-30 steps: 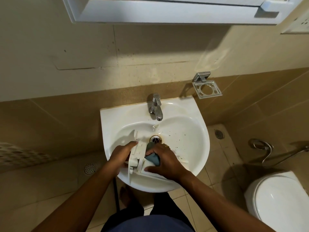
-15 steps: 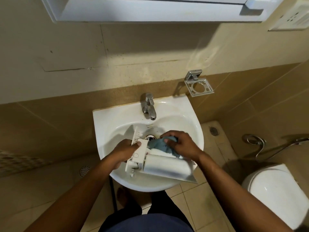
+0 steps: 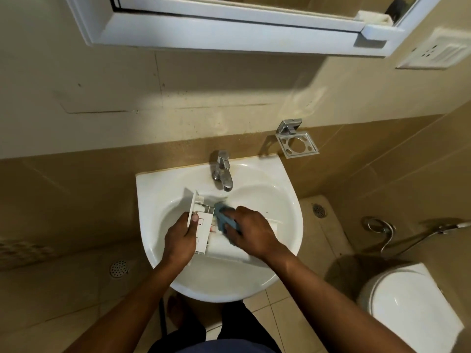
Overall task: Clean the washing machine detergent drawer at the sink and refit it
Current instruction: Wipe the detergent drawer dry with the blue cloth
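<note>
The detergent drawer (image 3: 204, 235) is lying across the bowl of the sink (image 3: 285, 197), with its front panel at the left, tilting up below the tap (image 3: 223, 174). The left hand (image 3: 179, 242) is gripping that panel. Its thumb is curling over the edge onto the inner face, while its fingers are staying out of sight behind. The right hand (image 3: 252, 231) is holding a blue cloth (image 3: 221, 216) under bent fingers and pressing it into the drawer just behind the panel.

The right hand and wrist are covering most of the drawer's body, so its compartments are hard to make out. The drawer and cloth are hiding the drain. A toilet (image 3: 407, 309) at the right is running off the frame edge, and a mirror cabinet (image 3: 229, 34) above is being cut off at the top.

Half a second earlier the cloth was sitting at the drawer's far edge by the drain, leaving the rounded white body exposed. The right hand is now lying over that body, nearer the panel. The left hand is keeping the same grip.
</note>
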Demonstrator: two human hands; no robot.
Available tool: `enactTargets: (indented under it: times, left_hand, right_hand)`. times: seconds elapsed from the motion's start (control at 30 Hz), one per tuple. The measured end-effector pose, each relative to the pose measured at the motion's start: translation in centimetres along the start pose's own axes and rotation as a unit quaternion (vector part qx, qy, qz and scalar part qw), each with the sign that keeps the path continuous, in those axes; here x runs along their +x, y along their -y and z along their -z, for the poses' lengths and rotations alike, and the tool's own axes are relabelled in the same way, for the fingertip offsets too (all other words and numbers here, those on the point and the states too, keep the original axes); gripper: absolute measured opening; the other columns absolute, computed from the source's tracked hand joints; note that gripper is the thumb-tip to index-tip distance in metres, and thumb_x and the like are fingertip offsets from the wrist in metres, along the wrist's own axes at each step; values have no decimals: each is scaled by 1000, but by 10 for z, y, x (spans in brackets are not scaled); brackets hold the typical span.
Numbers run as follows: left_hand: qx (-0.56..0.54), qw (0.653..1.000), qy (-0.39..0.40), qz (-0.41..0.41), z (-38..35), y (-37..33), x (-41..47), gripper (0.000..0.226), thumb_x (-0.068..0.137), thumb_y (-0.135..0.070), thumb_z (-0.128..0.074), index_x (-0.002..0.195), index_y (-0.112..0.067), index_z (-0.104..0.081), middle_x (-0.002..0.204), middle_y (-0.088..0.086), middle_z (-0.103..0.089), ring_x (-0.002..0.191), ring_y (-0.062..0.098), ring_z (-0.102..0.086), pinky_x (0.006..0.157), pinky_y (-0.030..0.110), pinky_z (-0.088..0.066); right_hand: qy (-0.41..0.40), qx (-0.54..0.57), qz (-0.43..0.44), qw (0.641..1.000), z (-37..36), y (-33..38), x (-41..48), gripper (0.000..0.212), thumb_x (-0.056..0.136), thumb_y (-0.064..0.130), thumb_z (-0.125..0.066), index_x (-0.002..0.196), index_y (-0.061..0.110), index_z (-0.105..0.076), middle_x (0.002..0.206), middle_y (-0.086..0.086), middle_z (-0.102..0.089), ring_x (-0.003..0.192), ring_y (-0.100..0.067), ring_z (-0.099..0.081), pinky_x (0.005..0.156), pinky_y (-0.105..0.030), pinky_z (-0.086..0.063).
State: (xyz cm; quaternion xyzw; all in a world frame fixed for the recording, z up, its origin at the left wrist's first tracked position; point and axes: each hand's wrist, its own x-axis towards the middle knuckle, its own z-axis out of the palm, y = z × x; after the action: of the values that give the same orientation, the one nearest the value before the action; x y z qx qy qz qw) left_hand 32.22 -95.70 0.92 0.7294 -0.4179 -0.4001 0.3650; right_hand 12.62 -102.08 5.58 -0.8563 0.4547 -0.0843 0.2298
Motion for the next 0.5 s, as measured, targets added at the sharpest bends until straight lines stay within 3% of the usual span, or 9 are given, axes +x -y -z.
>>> enactTargets:
  times: [0.13,0.2,0.3,0.4,0.5]
  left_hand:
    - [33,999,-27,-5,7,17,0,40,107,-47,-35,120,-21,-63,98,-5,-73,89,21,-70,82,43,-57]
    - [50,998,-29,-14,7,15,3,39,109,-46,-35,120,-21,-63,97,-6,-72,88,21,-69,81,39,-54]
    - [60,998,-24,-13,6,13,7,38,109,-43,-35,120,-19,-63,96,-8,-70,87,18,-65,77,32,-46]
    - [63,997,-24,-23,4,13,8,40,109,-43,-35,122,-18,-63,102,-5,-71,90,21,-66,80,34,-48]
    - [71,997,-34,-23,4,15,8,42,108,-45,-34,122,-17,-63,107,2,-73,96,27,-67,85,40,-51]
  right_hand:
    - [1,-97,-12,995,12,-38,-18,35,84,38,-64,119,38,-71,87,0,-60,74,-26,-62,64,-24,-34]
    - [-7,-112,-63,992,21,-52,-23,25,81,34,-66,104,35,-75,86,1,-58,75,-28,-62,63,-25,-36]
    - [-32,-63,-110,991,17,-46,-17,25,80,31,-61,100,26,-75,93,-3,-57,82,-29,-59,70,-31,-46]
    - [-32,-1,-47,998,-9,-9,0,20,80,23,-64,97,19,-73,101,-5,-63,90,-30,-62,83,-37,-50]
    - [-52,9,32,998,-40,32,6,11,86,11,-65,96,12,-69,98,-8,-68,89,-30,-59,82,-38,-46]
